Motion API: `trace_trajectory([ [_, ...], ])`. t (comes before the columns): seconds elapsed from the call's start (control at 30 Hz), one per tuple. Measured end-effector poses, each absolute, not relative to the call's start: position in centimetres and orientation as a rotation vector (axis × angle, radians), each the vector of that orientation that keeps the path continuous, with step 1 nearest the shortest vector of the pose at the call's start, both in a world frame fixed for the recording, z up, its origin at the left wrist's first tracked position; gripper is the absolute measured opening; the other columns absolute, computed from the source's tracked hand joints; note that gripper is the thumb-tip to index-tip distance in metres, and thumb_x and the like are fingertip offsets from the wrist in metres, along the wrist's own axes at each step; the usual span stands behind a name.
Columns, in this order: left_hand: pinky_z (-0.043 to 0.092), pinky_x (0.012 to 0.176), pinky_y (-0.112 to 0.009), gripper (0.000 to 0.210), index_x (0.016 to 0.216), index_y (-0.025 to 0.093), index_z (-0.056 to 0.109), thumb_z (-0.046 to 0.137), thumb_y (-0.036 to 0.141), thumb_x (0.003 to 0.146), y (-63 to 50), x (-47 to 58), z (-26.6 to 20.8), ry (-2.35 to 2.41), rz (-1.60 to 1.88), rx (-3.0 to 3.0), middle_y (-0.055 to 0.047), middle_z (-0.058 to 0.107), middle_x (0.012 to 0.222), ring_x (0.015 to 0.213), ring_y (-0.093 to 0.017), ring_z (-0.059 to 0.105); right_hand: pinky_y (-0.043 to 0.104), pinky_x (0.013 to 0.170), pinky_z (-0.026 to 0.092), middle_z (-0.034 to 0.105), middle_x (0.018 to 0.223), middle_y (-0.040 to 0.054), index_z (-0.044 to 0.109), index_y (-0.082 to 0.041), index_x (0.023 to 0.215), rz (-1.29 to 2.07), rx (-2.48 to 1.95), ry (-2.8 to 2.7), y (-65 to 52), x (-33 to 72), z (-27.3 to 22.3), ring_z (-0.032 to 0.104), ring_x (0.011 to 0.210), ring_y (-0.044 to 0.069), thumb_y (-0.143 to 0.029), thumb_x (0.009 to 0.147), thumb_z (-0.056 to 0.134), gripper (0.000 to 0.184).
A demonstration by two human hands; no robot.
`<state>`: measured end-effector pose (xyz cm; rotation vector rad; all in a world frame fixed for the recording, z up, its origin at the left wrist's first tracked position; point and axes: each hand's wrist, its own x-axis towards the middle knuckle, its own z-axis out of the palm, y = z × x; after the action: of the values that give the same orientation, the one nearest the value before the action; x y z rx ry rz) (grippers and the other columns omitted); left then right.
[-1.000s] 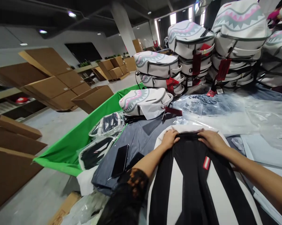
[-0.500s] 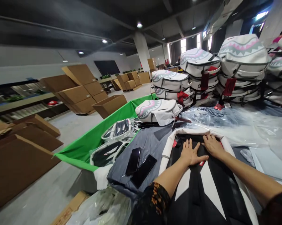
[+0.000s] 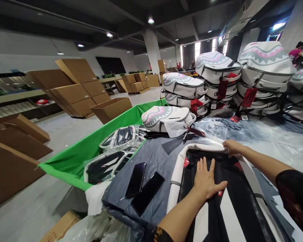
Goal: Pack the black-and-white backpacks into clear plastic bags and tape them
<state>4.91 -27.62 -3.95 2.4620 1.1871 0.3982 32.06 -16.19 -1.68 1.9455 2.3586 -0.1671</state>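
A black and white backpack (image 3: 235, 201) lies in front of me with its black strap side up and its white rim around it. My left hand (image 3: 205, 179) rests flat on the upper black panel, fingers spread and thumb out to the side. At the top edge of the same backpack, my right hand (image 3: 232, 147) has its fingers curled over the white rim; the fingertips are partly hidden. A white backpack with a shark-mouth print (image 3: 156, 117) lies just beyond, a white sheet hanging over its side.
Two dark phones (image 3: 147, 193) lie left of the backpack on the grey cover (image 3: 163, 151). A green cloth bin (image 3: 73, 161) holds several plastic-wrapped backpacks. Stacked white backpacks (image 3: 264, 67) with red tags stand at the back right, behind clear plastic bags (image 3: 257, 131). Cardboard boxes (image 3: 73, 94) stand far left.
My right hand has moved from the flat upper panel to the backpack's top rim and curled around it. My left hand stays flat on the panel. The view has shifted slightly.
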Motion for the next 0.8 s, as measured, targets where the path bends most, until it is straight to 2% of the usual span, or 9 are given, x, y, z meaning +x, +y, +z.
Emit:
trace_trajectory([
  [0.17, 0.021, 0.127, -0.053, 0.089, 0.158, 0.029, 0.036, 0.054, 0.079, 0.086, -24.4, 6.0, -2.3, 0.867, 0.259, 2.681, -0.01, 0.028, 0.169, 0.157, -0.033, 0.02, 0.029, 0.073, 0.045, 0.069, 0.095, 0.0061, 0.063, -0.02, 0.092, -0.119, 2.009, 2.372, -19.5, 31.2, -2.6, 0.065, 0.088, 0.022, -0.013, 0.063, 0.072, 0.031],
  [0.23, 0.024, 0.127, -0.05, 0.084, 0.157, 0.032, 0.037, 0.053, 0.077, 0.088, -23.9, 6.4, -3.0, 0.888, 0.325, 2.664, -0.009, 0.027, 0.169, 0.157, -0.03, 0.022, 0.03, 0.077, 0.047, 0.069, 0.104, 0.009, 0.064, -0.021, 0.103, -0.101, 1.998, 2.413, -20.5, 31.3, -1.9, 0.066, 0.094, 0.024, -0.012, 0.065, 0.068, 0.039],
  [0.3, 0.025, 0.127, -0.049, 0.084, 0.157, 0.034, 0.037, 0.053, 0.078, 0.088, -23.9, 6.6, -4.1, 0.922, 0.457, 2.659, -0.009, 0.029, 0.168, 0.156, -0.029, 0.025, 0.029, 0.077, 0.048, 0.069, 0.105, 0.0092, 0.065, -0.022, 0.108, -0.129, 1.952, 2.458, -20.4, 31.2, -1.0, 0.066, 0.093, 0.024, -0.016, 0.068, 0.067, 0.041],
  [0.37, 0.026, 0.127, -0.047, 0.09, 0.157, 0.028, 0.038, 0.056, 0.078, 0.085, -24.4, 6.7, -5.1, 0.982, 0.516, 2.656, -0.012, 0.037, 0.165, 0.152, -0.03, 0.034, 0.028, 0.074, 0.047, 0.069, 0.099, 0.0079, 0.066, -0.022, 0.107, -0.176, 1.898, 2.493, -19.5, 30.6, -0.2, 0.067, 0.088, 0.022, -0.021, 0.073, 0.067, 0.034],
  [0.43, 0.024, 0.128, -0.051, 0.097, 0.157, 0.02, 0.039, 0.056, 0.081, 0.083, -24.8, 6.6, -5.6, 1.067, 0.533, 2.645, -0.015, 0.043, 0.161, 0.15, -0.033, 0.036, 0.027, 0.072, 0.046, 0.068, 0.096, 0.0065, 0.068, -0.023, 0.102, -0.2, 1.863, 2.511, -18.2, 29.6, 0.1, 0.067, 0.086, 0.021, -0.024, 0.075, 0.068, 0.027],
  [0.53, 0.017, 0.129, -0.058, 0.111, 0.158, 0.012, 0.036, 0.048, 0.089, 0.079, -25.0, 6.6, -5.6, 1.19, 0.534, 2.602, -0.019, 0.039, 0.162, 0.154, -0.037, 0.026, 0.027, 0.071, 0.043, 0.069, 0.097, 0.0056, 0.067, -0.022, 0.093, -0.183, 1.878, 2.493, -16.2, 28.0, -0.6, 0.066, 0.09, 0.022, -0.02, 0.069, 0.072, 0.024],
  [0.67, 0.017, 0.129, -0.054, 0.124, 0.158, 0.005, 0.031, 0.04, 0.096, 0.074, -24.0, 7.1, -5.2, 1.259, 0.4, 2.536, -0.023, 0.034, 0.164, 0.154, -0.039, 0.025, 0.025, 0.064, 0.04, 0.068, 0.084, 0.0011, 0.064, -0.022, 0.086, -0.168, 1.941, 2.411, -15.2, 26.9, -1.8, 0.065, 0.083, 0.022, -0.019, 0.065, 0.076, 0.024],
  [0.73, 0.017, 0.128, -0.054, 0.124, 0.158, 0.004, 0.031, 0.037, 0.096, 0.075, -23.3, 7.5, -5.0, 1.279, 0.313, 2.506, -0.023, 0.034, 0.164, 0.154, -0.039, 0.025, 0.025, 0.066, 0.041, 0.069, 0.087, 0.0026, 0.065, -0.021, 0.089, -0.132, 1.947, 2.398, -15.9, 26.3, -1.9, 0.065, 0.085, 0.023, -0.016, 0.067, 0.074, 0.024],
  [0.8, 0.017, 0.127, -0.055, 0.122, 0.157, 0.004, 0.033, 0.035, 0.096, 0.076, -22.9, 7.8, -4.8, 1.296, 0.267, 2.503, -0.023, 0.034, 0.164, 0.154, -0.039, 0.024, 0.029, 0.073, 0.043, 0.07, 0.099, 0.0091, 0.067, -0.02, 0.096, -0.073, 1.93, 2.419, -17.2, 25.5, -1.5, 0.065, 0.095, 0.026, -0.012, 0.076, 0.066, 0.022],
])
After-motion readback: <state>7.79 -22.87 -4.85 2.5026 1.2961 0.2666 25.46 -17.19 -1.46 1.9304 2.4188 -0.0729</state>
